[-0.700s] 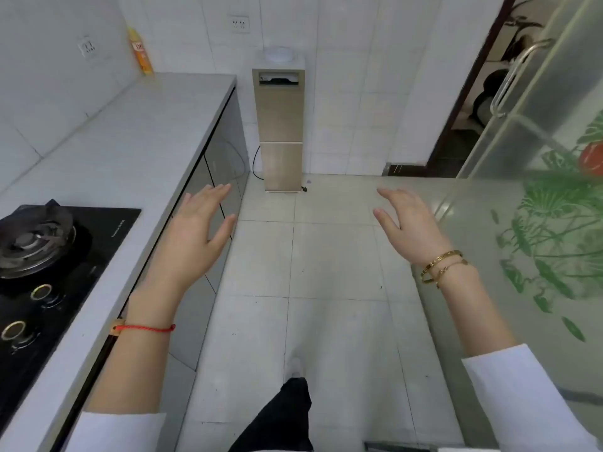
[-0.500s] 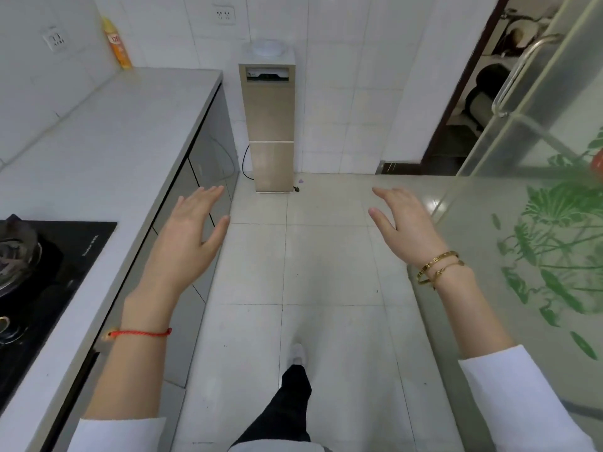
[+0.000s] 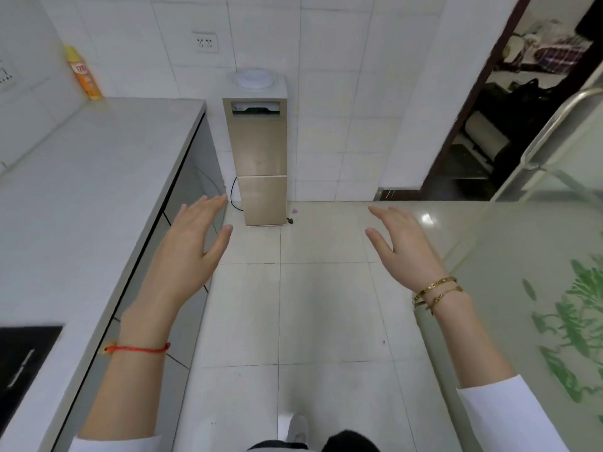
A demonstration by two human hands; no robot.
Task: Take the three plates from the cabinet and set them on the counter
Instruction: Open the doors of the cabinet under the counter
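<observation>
No plates are in view. The grey counter (image 3: 88,197) runs along the left, with grey cabinet doors (image 3: 189,203) below its edge, all closed. My left hand (image 3: 189,252) hovers open in front of those doors, fingers spread, holding nothing. My right hand (image 3: 404,249) is raised open over the tiled floor, also holding nothing. A red string is on my left wrist and gold bracelets are on my right.
A black hob corner (image 3: 23,360) sits at the near left of the counter. An orange spray can (image 3: 83,73) stands at the counter's far end. A gold water dispenser (image 3: 257,164) stands against the back wall. A frosted glass door with green print (image 3: 538,288) stands at right, by a dark doorway (image 3: 509,125).
The view has moved forward along the counter; the hob has slid mostly out of frame at left. Both hands stay raised and open in about the same pose.
</observation>
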